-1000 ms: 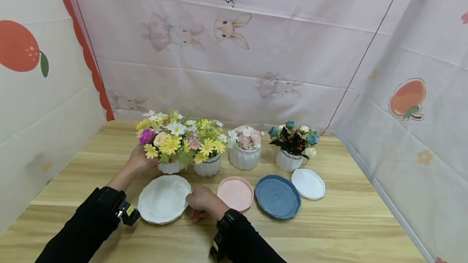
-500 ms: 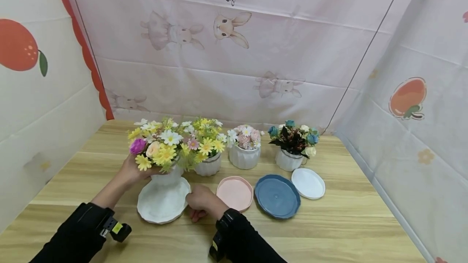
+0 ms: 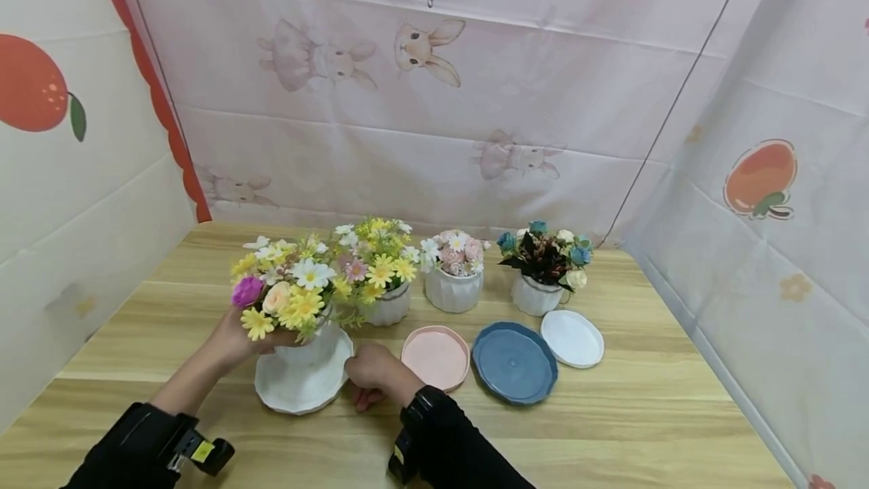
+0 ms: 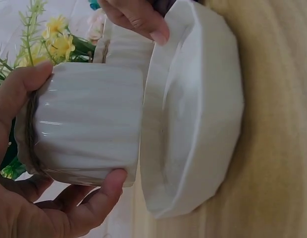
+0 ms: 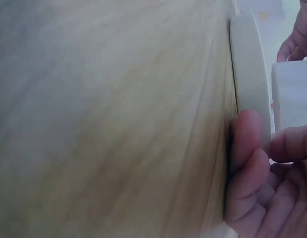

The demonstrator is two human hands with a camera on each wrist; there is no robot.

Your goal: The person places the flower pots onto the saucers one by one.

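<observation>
My left hand (image 3: pixel 234 342) grips a white ribbed flowerpot (image 4: pixel 91 121) with yellow, white, peach and purple flowers (image 3: pixel 285 293). In the left wrist view the thumb is near the pot's rim and fingers curl round its side. The pot is over the large white saucer (image 3: pixel 299 387), its base just above the saucer's rim; whether they touch I cannot tell. At the saucer's right edge my right hand (image 3: pixel 373 368) pinches the rim, fingertips low on the outer wall (image 5: pixel 250 64) in the right wrist view.
Behind stand a pot of yellow daisies (image 3: pixel 387 308), a pink-rose pot (image 3: pixel 453 289) and a blue-and-white flower pot (image 3: pixel 536 296). To the right lie a pink saucer (image 3: pixel 436 357), a blue saucer (image 3: pixel 514 363) and a small white saucer (image 3: pixel 572 339). Printed cloth walls enclose the wooden table (image 3: pixel 611 436).
My left hand has brought the flowerpot forward and slightly left, from behind the large white saucer to over it. The right hand stays at the saucer's rim.
</observation>
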